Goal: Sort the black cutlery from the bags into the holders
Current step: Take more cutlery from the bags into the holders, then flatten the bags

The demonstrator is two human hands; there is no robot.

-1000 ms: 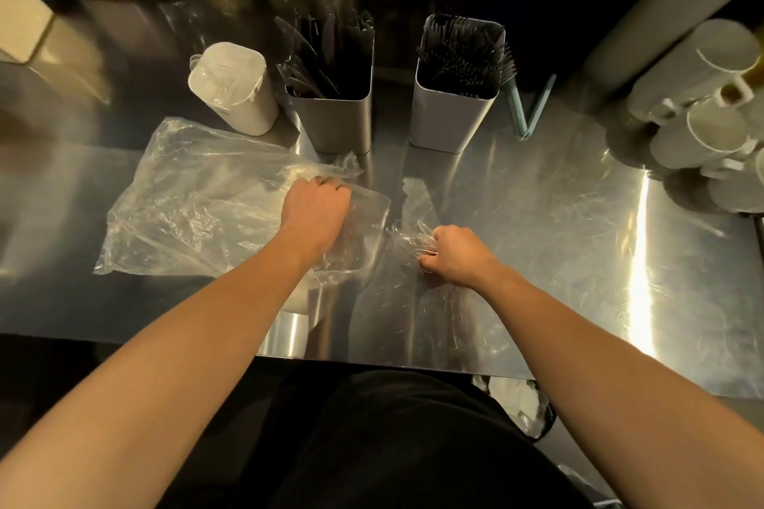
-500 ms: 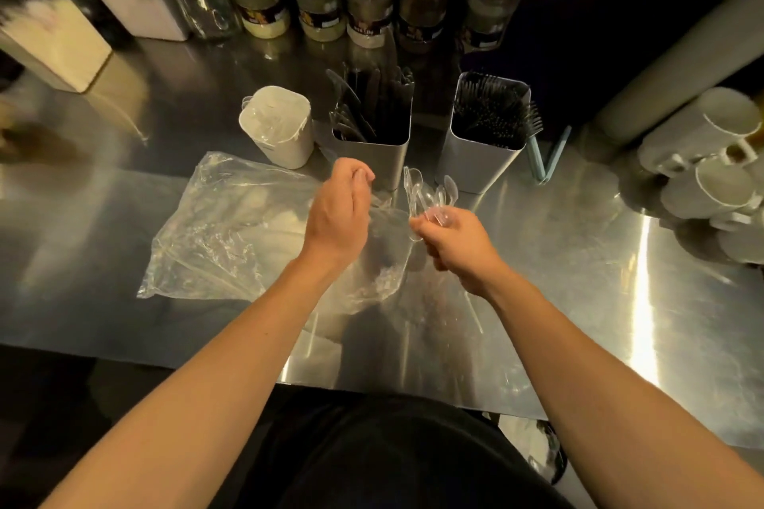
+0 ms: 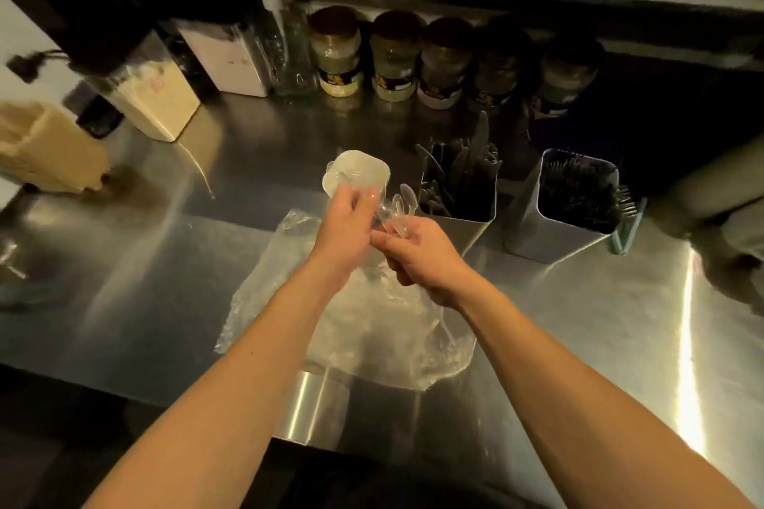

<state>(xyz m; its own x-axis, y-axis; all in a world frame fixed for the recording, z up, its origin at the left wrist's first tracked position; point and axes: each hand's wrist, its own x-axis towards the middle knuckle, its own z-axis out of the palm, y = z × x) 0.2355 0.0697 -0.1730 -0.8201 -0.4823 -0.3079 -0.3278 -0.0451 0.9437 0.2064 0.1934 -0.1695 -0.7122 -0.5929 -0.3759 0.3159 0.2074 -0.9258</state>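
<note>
Both hands hold a bundle of clear spoons above the bag, just in front of the white holder.

The right hand (image 3: 417, 256) grips the handles of the clear spoons (image 3: 399, 209); the left hand (image 3: 345, 229) curls its fingers around the bundle. The spoons' long axis runs away from the person, bowls pointing toward the white holder (image 3: 357, 174). The clear plastic bag (image 3: 364, 339) lies flat on the steel counter (image 3: 578, 322) beneath. To the right stand the knife holder (image 3: 459, 194) and the fork holder (image 3: 574, 207), with jars (image 3: 395, 58) behind.
</note>
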